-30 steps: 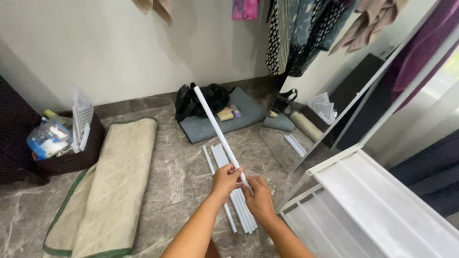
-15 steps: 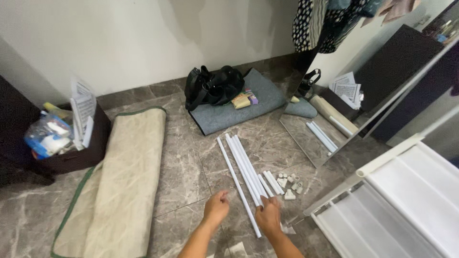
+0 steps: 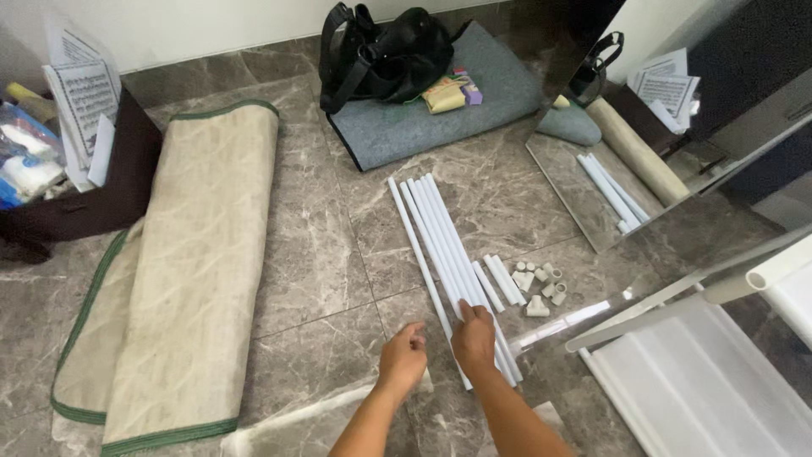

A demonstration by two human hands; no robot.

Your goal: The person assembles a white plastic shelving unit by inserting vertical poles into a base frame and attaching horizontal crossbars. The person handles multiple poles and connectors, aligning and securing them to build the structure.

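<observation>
Floor scene, left to right. One dark bin [image 3: 101,199] is sitting at far left, holding papers and packets. One beige mat [image 3: 182,271] with green edging is lying folded beside it. One grey mat [image 3: 423,118] is lying further back, carrying one black bag [image 3: 381,51]. Left hand [image 3: 403,360] is hovering over the bare tile, fingers loosely curled and holding nothing. Right hand [image 3: 474,338] is resting on the near ends of the long tubes [image 3: 440,254], fingertips pressing down, not closed around any. About six long white tubes are lying side by side on the floor; the exact count is unclear. Three short tubes [image 3: 501,281] are lying just beside them, then roughly ten small connectors [image 3: 541,283]. One white rack [image 3: 719,372] is occupying the right.
</observation>
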